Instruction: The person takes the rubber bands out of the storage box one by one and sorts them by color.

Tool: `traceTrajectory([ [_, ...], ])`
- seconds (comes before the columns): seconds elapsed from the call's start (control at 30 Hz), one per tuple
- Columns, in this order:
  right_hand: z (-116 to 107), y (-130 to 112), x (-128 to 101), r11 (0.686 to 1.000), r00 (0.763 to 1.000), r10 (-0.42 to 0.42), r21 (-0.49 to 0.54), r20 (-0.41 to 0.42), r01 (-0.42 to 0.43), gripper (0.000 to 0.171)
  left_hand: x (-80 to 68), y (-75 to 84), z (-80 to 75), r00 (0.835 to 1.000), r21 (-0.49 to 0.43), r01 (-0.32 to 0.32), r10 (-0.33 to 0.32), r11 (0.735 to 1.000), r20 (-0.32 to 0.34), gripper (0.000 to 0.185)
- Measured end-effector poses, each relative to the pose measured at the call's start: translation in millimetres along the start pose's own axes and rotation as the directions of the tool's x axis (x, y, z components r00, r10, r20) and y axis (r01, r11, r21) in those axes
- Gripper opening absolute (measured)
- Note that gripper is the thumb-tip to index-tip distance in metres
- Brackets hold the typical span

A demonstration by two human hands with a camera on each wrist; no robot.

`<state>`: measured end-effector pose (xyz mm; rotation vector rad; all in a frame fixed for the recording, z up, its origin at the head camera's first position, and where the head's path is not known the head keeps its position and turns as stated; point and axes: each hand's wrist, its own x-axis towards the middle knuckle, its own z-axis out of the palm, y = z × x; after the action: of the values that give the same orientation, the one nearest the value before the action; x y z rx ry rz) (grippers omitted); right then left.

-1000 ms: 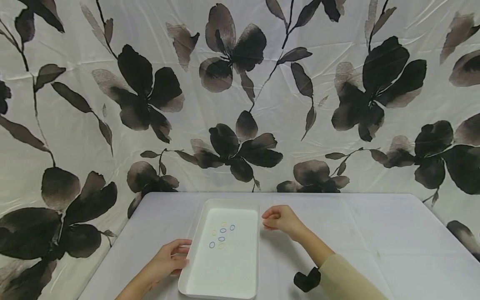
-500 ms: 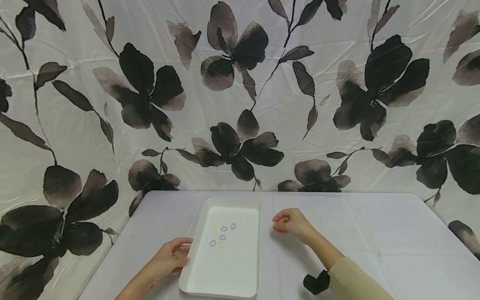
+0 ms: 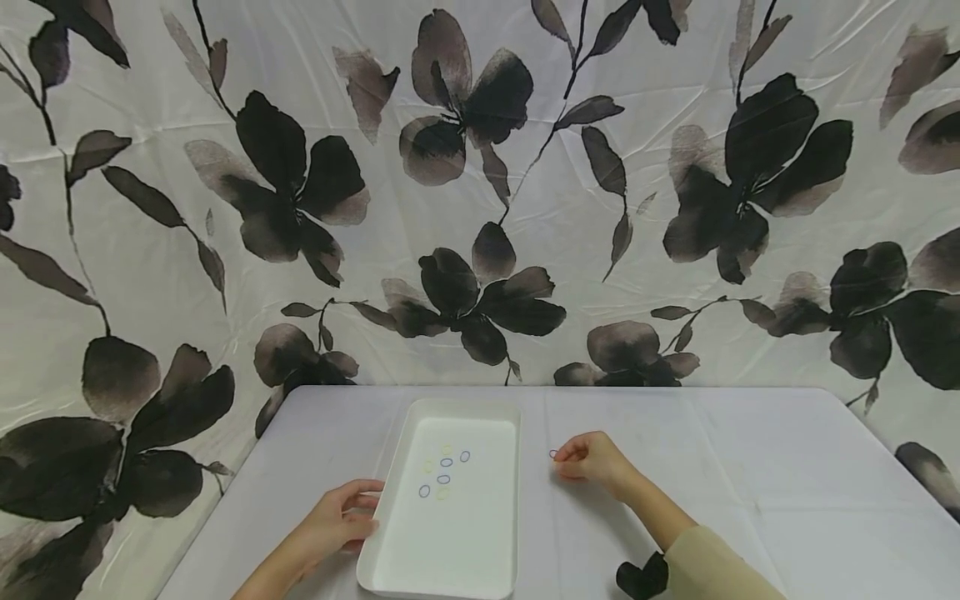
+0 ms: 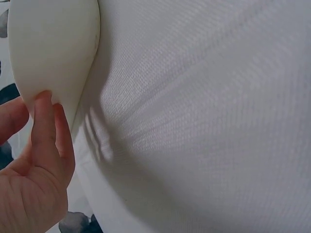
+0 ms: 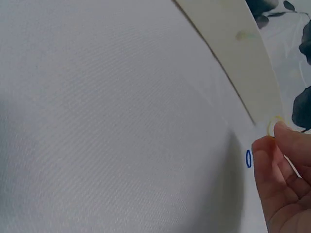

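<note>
Tray (image 3: 390,533) on table (image 3: 750,467); rings (image 3: 444,478) in tray; one ring (image 3: 553,454) right of tray.

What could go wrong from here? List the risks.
1. The small yellow ring pinched in the right hand looks tiny and could slip out.
2. The small blue ring on the white tablecloth lies beside those fingertips and may get knocked.
3. The left hand grips the white plastic tray; a nudge could scatter its rings.

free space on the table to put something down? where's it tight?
Bare cloth: the table right of the right hand, out to the far right edge, and the far strip behind the white tray. Tight: the tray's far half holds small rings; the left hand grips its left rim; a blue ring lies by the right fingertips.
</note>
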<state>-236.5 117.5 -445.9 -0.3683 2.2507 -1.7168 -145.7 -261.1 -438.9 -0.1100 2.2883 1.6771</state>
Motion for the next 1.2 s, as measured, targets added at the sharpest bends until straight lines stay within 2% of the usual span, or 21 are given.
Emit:
traceTrajectory([
  [0.2, -1, 5, -2, 0.994, 0.999, 0.005, -0.105, -0.049, -0.010, 0.004, -1.1, 0.1, 1.1, 1.000, 0.001, 0.004, -0.004, 1.000, -0.008, 0.057],
  [0.33, 0, 9, -3, 0.990, 0.998, 0.020, -0.141, -0.061, -0.028, 0.009, -2.2, -0.4, 0.7, 1.000, -0.005, 0.006, -0.006, 1.000, 0.004, 0.057],
  [0.5, 4, 13, -1, 0.980, 0.998, -0.004, -0.196, -0.069, -0.009, 0.008, -2.6, -0.8, 0.1, 1.000, 0.001, 0.002, -0.002, 1.000, 0.002, 0.057],
  [0.83, 9, 15, 1, 0.968, 0.995, -0.012, -0.251, -0.101, -0.014, 0.007, 1.4, -1.0, 0.3, 1.000, 0.011, 0.004, -0.004, 1.000, -0.010, 0.057],
  [1.03, 11, 13, 1, 0.966, 0.997, 0.002, -0.258, -0.083, -0.023, 0.006, -1.0, -4.0, -1.2, 1.000, -0.004, 0.009, -0.009, 1.000, -0.009, 0.057],
  [1.2, 7, 10, -1, 0.948, 0.998, 0.008, -0.319, -0.062, -0.028, 0.005, 0.0, -4.4, -0.2, 1.000, -0.002, -0.004, 0.004, 1.000, -0.011, 0.056],
])
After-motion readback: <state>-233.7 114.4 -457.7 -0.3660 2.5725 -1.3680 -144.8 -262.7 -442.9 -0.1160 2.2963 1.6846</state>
